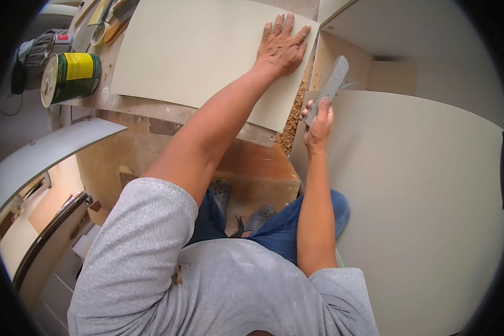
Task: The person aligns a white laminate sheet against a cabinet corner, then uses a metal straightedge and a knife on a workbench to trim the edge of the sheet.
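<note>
My left hand lies flat with its fingers spread near the far right corner of a cream-coloured board. The board rests on a worn wooden workbench. In my right hand is a flat grey tool with a rounded upper end, gripped at its lower part and tilted up to the right. It is held just beyond the board's right edge, and its exact kind cannot be made out. A thin piece sticks out from its right side.
A large pale panel stands on my right, beside an open pale cabinet. A dark green tin with a yellow label and tape roll lie at the left. Below the bench is a brown wooden box. A curved white panel is at far left.
</note>
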A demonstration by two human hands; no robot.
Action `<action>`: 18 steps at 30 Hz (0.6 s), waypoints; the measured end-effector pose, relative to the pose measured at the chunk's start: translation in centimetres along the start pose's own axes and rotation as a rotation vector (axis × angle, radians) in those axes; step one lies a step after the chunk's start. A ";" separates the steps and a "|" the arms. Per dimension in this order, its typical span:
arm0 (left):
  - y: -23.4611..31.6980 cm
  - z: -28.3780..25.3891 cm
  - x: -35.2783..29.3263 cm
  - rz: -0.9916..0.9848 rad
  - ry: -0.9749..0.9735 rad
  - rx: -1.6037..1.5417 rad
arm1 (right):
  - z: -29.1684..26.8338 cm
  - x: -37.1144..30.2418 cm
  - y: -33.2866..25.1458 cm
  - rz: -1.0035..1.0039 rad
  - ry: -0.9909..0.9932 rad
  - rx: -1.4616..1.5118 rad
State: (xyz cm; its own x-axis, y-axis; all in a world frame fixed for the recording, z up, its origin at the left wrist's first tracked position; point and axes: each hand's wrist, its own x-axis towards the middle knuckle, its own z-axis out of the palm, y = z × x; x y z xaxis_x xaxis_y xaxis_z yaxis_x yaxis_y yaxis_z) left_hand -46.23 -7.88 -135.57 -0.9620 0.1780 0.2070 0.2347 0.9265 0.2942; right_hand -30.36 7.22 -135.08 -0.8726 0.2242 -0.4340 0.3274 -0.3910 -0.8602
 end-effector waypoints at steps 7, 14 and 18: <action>-0.1 -1.0 0.1 -0.002 0.006 -0.019 | 2.8 2.4 1.2 0.001 -0.126 0.071; -0.1 -1.3 -0.3 -0.032 -0.045 -0.024 | 6.9 14.2 -2.3 -0.267 -0.123 -0.149; 0.3 -1.2 0.0 -0.035 -0.072 -0.028 | 8.8 19.1 -6.2 -0.214 -0.115 -0.083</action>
State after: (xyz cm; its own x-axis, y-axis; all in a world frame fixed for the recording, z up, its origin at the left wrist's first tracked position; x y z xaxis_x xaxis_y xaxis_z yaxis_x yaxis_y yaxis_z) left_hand -46.00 -7.97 -134.30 -0.9771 0.1696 0.1285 0.2032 0.9233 0.3260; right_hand -52.23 6.04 -135.69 -0.9592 0.1892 -0.2102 0.1550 -0.2700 -0.9503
